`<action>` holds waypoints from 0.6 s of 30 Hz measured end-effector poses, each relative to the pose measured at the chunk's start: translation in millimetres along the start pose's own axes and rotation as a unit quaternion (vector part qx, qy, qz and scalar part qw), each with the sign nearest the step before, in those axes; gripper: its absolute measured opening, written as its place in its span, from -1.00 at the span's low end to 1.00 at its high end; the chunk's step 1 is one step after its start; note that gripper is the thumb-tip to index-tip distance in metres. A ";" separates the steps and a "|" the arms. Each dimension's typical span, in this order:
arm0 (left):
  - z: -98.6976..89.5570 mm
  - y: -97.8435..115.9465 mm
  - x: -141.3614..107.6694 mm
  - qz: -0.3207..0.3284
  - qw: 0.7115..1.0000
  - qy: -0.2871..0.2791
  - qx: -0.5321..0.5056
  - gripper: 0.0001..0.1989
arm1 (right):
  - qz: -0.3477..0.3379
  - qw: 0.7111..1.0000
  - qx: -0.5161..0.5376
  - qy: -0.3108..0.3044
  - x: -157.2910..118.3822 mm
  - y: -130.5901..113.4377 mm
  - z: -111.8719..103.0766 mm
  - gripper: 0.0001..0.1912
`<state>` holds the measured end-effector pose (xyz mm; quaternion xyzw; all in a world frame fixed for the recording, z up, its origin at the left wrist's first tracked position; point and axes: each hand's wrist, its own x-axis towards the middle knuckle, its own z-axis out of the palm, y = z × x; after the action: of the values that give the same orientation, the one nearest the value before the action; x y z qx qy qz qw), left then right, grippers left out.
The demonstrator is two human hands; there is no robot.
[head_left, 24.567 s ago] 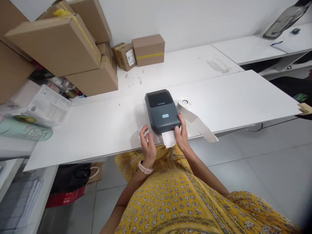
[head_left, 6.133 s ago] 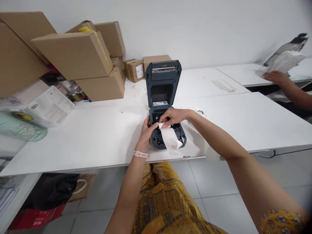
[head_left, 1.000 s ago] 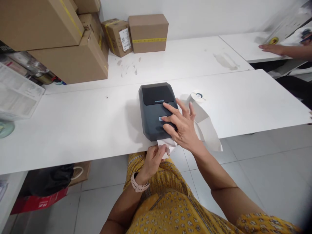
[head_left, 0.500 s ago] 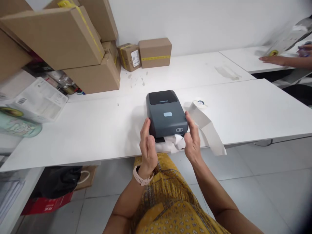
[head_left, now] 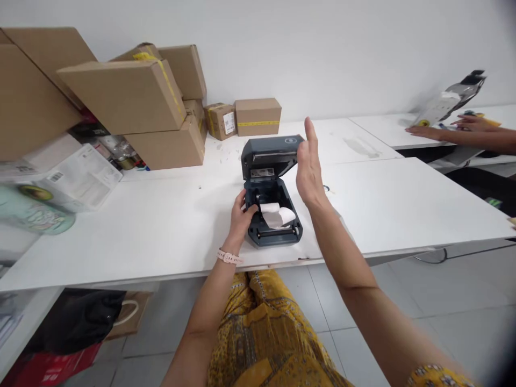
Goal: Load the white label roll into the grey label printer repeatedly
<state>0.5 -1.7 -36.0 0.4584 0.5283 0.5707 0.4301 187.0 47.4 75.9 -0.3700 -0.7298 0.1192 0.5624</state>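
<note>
A dark grey label printer [head_left: 274,240] sits near the table's front edge with its lid [head_left: 272,146] raised. Inside the open bay lies a roll of white paper [head_left: 282,216], its loose end curling forward toward the black roller. My left hand [head_left: 241,212] grips the left wall of the printer, thumb hooked over the rim. Beside the lid's front right corner is my right hand [head_left: 309,166], its fingers stretched upward; its thumb side appears to touch the lid. Behind my right forearm, a loose paper strip and a small roll core [head_left: 327,188] are mostly hidden.
Cardboard boxes [head_left: 121,97] are stacked at the back left, with two smaller cartons [head_left: 258,117] against the wall. A mint-green bottle [head_left: 36,212] lies by a white box [head_left: 74,174] on the left. At the far right, another person's hands [head_left: 475,123] rest over a table.
The printer's lid has swung up, exposing the paper roll. My right hand has risen with the lid, and my left thumb has come over the left rim.
</note>
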 end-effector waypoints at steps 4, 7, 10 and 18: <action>0.5 -1.9 -3.1 0.008 1.000 -0.010 0.023 -0.23 | -0.010 0.999 -0.025 -0.022 49.8 21.9 7.6 -0.16; -0.5 0.7 -2.0 -0.001 0.999 -0.019 0.047 -0.19 | -0.012 0.999 -0.037 -0.022 64.5 18.8 8.4 -0.19; 0.1 0.8 -1.0 -0.004 0.999 -0.013 0.041 -0.20 | -0.052 0.997 -0.062 0.016 48.0 -0.7 4.7 -0.36; 3.0 11.0 -6.4 0.017 0.998 -0.002 0.052 -0.16 | -0.021 0.892 -0.203 -0.404 -8.8 0.1 4.0 -0.61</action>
<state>4.7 -8.1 -25.5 0.4904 0.5486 0.5486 0.3971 184.3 42.5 68.1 -0.3807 -0.9099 0.0965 0.1337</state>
